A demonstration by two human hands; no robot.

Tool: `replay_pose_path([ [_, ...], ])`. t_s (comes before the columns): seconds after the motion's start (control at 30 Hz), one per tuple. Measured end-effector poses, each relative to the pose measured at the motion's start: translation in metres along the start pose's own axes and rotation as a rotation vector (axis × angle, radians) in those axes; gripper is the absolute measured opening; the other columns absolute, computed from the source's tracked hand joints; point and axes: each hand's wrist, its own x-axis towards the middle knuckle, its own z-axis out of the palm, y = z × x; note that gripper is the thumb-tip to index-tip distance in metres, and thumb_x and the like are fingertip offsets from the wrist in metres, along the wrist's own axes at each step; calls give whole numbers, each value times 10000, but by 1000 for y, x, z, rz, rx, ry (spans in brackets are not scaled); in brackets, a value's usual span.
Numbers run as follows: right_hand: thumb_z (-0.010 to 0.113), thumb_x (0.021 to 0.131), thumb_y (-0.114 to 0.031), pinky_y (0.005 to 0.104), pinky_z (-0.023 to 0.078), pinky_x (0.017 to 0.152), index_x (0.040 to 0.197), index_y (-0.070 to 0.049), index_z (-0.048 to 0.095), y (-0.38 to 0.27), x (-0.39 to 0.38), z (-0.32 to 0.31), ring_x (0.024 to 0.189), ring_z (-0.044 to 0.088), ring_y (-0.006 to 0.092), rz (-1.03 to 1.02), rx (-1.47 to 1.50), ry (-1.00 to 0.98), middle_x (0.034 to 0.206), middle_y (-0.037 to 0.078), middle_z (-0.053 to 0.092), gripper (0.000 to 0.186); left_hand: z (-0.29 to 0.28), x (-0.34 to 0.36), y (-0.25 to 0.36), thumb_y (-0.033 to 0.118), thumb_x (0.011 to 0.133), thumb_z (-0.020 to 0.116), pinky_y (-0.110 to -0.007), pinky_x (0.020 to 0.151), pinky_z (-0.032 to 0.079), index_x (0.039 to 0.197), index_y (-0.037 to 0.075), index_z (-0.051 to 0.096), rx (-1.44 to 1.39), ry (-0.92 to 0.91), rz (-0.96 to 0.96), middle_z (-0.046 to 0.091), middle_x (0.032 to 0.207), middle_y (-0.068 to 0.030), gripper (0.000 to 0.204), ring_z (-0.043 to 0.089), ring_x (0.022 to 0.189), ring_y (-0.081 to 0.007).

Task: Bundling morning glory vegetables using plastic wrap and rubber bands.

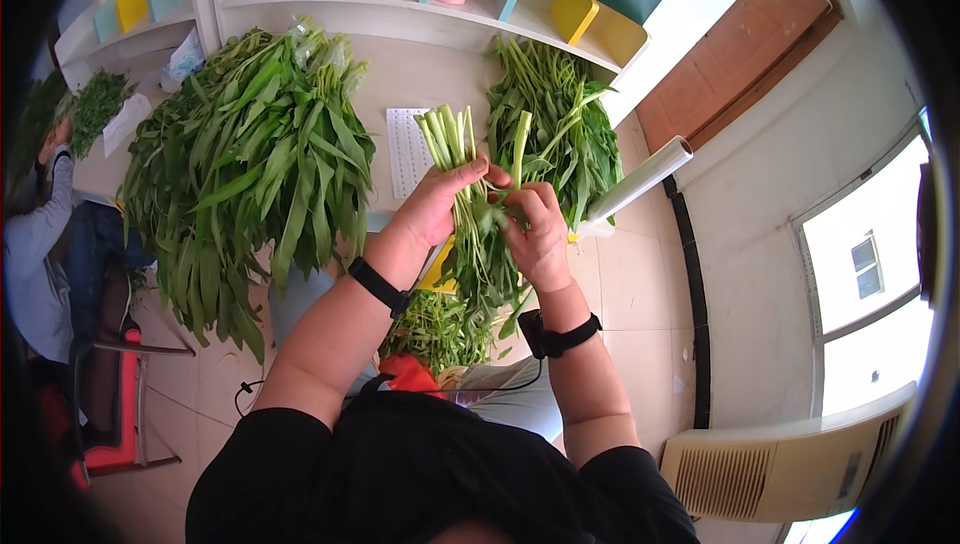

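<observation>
So far, your work looks partway through, judging by how the greens lie. Toward the desk's left edge, a big heap of leafy stalks (250, 164) lies loose and unsorted, which I take as what is left. At the middle, your left hand (440, 206) is closed around a small bunch of greens (470, 214), cut stem ends pointing up and away from you, leaves hanging down past the desk's near edge toward your lap. Your right hand (538, 234) pinches the same bunch from the other side, fingers pressed onto the stalks. Near the desk's right edge, a smaller pile of stalks (555, 124) lies fairly straight, probably already sorted. Beside it, a white roll (640, 179) sticks out past the desk's right corner.

Hard to make out: your fingers hide the middle of the bunch, so you cannot tell whether anything is tied around it. More greens (435, 329) sit low by your lap, their container hidden. At the far left, another person (45, 234) is cut off by the dark rim.
</observation>
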Motion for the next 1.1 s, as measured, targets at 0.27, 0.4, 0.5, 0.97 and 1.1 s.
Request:
replay_pose_path([
  [0.27, 581, 825, -52, 303, 459, 664, 944, -13, 541, -1, 5, -10, 756, 550, 214, 67, 185, 42, 941, 116, 519, 132, -6, -12, 11, 175, 839, 632, -287, 645, 476, 873, 89, 494, 138, 43, 18, 459, 628, 9, 166, 500, 579, -131],
  [0.4, 509, 814, 87, 263, 482, 634, 1061, -9, 522, -7, 6, -9, 706, 602, 178, 175, 256, 55, 935, 99, 545, 265, -6, -13, 9, 173, 802, 695, -270, 528, 433, 860, 77, 522, 115, 2, 25, 488, 640, 4, 205, 496, 538, -118],
  [0.5, 507, 820, 79, 276, 506, 667, 1173, -14, 503, -37, 6, -4, 757, 629, 185, 297, 489, 112, 957, 107, 571, 365, -1, -14, 10, 200, 806, 694, -270, 541, 446, 881, 77, 528, 186, -20, 56, 528, 682, -10, 221, 518, 567, -120],
  [0.97, 487, 830, 128, 256, 481, 720, 1134, -12, 500, -37, -12, 26, 769, 580, 137, 217, 611, 117, 977, 77, 566, 335, 21, -27, 15, 197, 807, 635, -240, 553, 439, 1052, 43, 567, 191, -14, 56, 553, 817, -3, 297, 507, 654, -88],
  [1.1, 496, 835, 118, 268, 464, 777, 1110, -36, 505, -32, -14, 25, 866, 534, 122, 200, 511, 85, 996, 43, 550, 316, 16, -26, 11, 203, 801, 635, -251, 645, 458, 1041, 38, 582, 299, -67, 50, 583, 885, -13, 295, 535, 732, -97],
])
